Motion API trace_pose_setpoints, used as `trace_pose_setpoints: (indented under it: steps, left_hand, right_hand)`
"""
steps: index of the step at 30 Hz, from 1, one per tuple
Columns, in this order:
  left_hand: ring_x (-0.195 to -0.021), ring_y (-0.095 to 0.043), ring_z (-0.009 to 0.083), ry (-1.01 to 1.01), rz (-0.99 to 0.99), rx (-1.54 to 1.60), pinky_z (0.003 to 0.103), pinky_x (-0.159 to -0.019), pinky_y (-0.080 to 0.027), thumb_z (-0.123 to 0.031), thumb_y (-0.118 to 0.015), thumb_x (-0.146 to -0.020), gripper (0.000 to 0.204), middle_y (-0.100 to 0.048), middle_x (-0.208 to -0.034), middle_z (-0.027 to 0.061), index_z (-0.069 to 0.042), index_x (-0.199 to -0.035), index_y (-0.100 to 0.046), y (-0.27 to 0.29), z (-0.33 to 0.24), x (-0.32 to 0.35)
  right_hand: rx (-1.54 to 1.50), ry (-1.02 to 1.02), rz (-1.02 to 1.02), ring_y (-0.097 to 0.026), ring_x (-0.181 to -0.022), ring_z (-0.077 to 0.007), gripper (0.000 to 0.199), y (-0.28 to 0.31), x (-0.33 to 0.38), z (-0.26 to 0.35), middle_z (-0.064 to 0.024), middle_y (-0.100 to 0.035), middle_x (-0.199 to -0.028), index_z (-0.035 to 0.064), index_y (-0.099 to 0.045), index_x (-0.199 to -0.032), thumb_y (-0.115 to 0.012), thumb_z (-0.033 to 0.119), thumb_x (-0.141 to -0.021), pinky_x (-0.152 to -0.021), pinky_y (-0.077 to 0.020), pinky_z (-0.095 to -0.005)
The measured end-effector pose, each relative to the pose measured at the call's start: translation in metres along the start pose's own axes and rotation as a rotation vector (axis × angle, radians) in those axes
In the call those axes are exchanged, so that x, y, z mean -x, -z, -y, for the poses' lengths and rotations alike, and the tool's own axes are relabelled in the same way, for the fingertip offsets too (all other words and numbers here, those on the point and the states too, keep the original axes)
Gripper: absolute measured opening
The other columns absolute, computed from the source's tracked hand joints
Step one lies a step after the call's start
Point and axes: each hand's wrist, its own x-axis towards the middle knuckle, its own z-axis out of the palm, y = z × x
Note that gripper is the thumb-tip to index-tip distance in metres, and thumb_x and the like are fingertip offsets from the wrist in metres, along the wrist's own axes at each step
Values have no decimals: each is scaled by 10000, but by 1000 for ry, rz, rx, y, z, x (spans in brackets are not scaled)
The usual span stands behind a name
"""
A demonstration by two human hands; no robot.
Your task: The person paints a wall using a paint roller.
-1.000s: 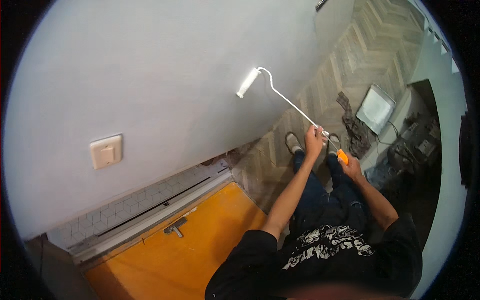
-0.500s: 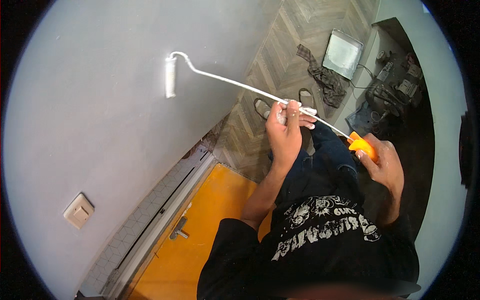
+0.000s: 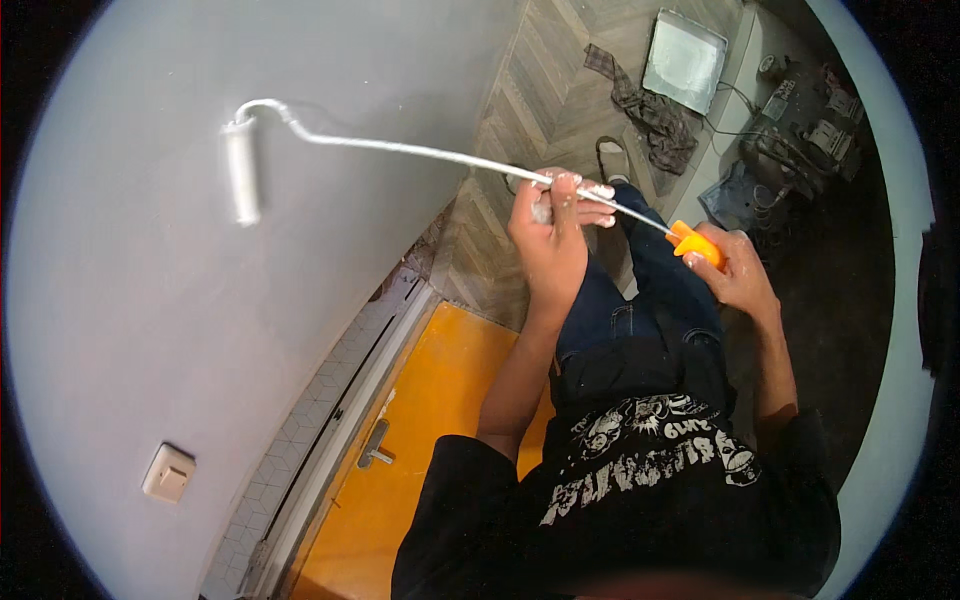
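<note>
A paint roller [image 3: 243, 178] with a white sleeve, a long bent metal rod and an orange handle [image 3: 698, 245] stretches across the view. My right hand [image 3: 738, 272] is wrapped round the orange handle. Farther along, my left hand [image 3: 552, 235] pinches the rod between thumb and fingers, and white paint marks its fingertips. The roller's sleeve is at the grey wall [image 3: 330, 240] on the left; I cannot tell whether it presses on the surface.
A paint tray [image 3: 686, 60] coated in white lies on the herringbone floor [image 3: 545, 80], beside a crumpled dark cloth [image 3: 655, 115]. Tools and cables [image 3: 800, 140] sit at the right. A light switch [image 3: 169, 473] is on the wall, near an orange door [image 3: 440, 385] with a metal handle.
The roller's sleeve has moved left along the wall, and the rod lies closer to level. Both hands have shifted left and slightly up, keeping their holds.
</note>
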Motion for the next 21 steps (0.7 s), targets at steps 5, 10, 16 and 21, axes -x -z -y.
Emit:
trace_pose_setpoints:
  steps: [5, 10, 16, 21]
  left_hand:
    - [-640, -659, 225, 210, 39, 126, 310, -567, -559, -201, -485, -992, 217, -630, -799, 170, 16, -984, -493, 6, 71, -41]
    - [-633, -653, 216, 246, 41, 104, 306, -562, -551, -224, -491, -991, 236, -632, -803, 167, 11, -966, -496, 19, 117, -81]
    - [-624, -655, 220, 190, 17, 37, 294, -546, -542, -212, -482, -995, 225, -637, -806, 179, 8, -953, -492, 5, 99, -52]
    - [-673, -673, 229, 29, -68, -61, 294, -559, -568, -184, -479, -994, 222, -611, -777, 154, 37, -990, -465, -7, 60, -23]
  right_hand:
    - [215, -137, -58, -590, -598, -323, 322, -5, -5, -17, -170, -586, -669, 21, -621, -987, -605, 329, -895, -559, -439, -401]
    - [256, -194, -101, -607, -630, -366, 366, -33, -30, -39, -200, -602, -681, 41, -616, -1027, -580, 383, -903, -581, -459, -444]
    - [229, -136, -110, -599, -580, -347, 356, -27, -12, -62, -192, -595, -652, 37, -620, -1010, -600, 374, -895, -554, -458, -425]
    - [19, -131, 47, -528, -513, -299, 293, -12, -23, -56, -154, -542, -623, 26, -610, -951, -606, 312, -883, -531, -408, -357]
